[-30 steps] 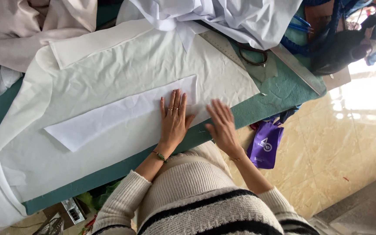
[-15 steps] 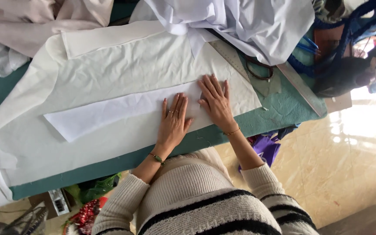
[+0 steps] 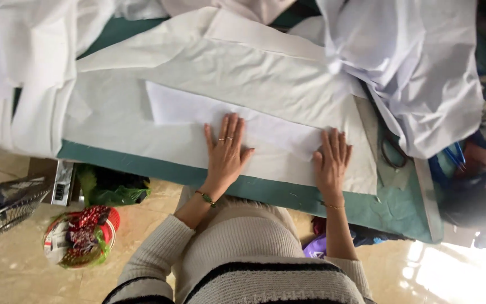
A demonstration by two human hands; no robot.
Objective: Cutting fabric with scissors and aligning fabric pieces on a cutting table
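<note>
A: Where is the white strip [image 3: 198,110]?

B: Flat on the cloth-covered table [image 3: 288,194]. Left hand [image 3: 226,155] and right hand [image 3: 330,163] press it, fingers spread, grasping nothing.

A: Handling?

B: Probably light and limp; pinch at its edges.

Both arms are reaching forward from the near side in cream knit sleeves. The left hand [image 3: 225,152] is lying flat, palm down, fingers together and thumb spread. The right hand [image 3: 331,160] is pressing flat too, well apart to the right, fingers extended.
</note>
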